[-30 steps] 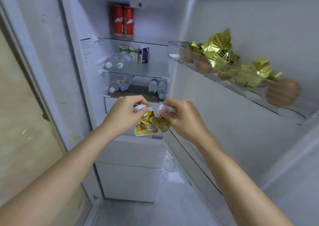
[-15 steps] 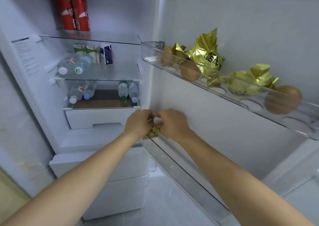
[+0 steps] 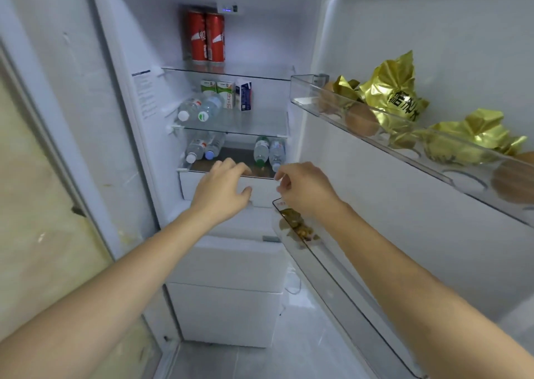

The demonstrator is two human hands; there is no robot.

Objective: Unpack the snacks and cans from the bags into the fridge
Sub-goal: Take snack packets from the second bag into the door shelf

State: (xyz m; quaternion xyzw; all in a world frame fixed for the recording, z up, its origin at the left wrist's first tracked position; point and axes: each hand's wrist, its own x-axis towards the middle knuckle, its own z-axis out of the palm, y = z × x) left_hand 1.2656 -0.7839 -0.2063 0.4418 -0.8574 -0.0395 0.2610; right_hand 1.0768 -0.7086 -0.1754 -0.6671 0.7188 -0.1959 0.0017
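We see an open fridge (image 3: 138, 60) from above. The left hand (image 3: 222, 189) hovers before the drawer front with fingers spread and relaxed, holding nothing. The right hand (image 3: 303, 186) hangs just above the lower door shelf (image 3: 341, 289), fingers loosely bent and empty. Two yellow snack packets (image 3: 296, 225) lie at the near end of that shelf, just below the right hand; their print is too blurred to read. On the top glass shelf stand two red cans (image 3: 206, 37) with white markings, side by side and touching. The next shelf carries green-and-white cartons (image 3: 219, 92), a blue-and-white carton (image 3: 245, 95) and lying water bottles (image 3: 199, 108); their lettering is illegible. More water bottles lie on the shelf below. The upper door tray (image 3: 306, 89) holds brown eggs (image 3: 361, 120) and gold foil packs (image 3: 396, 89), one bearing dark characters we cannot make out.
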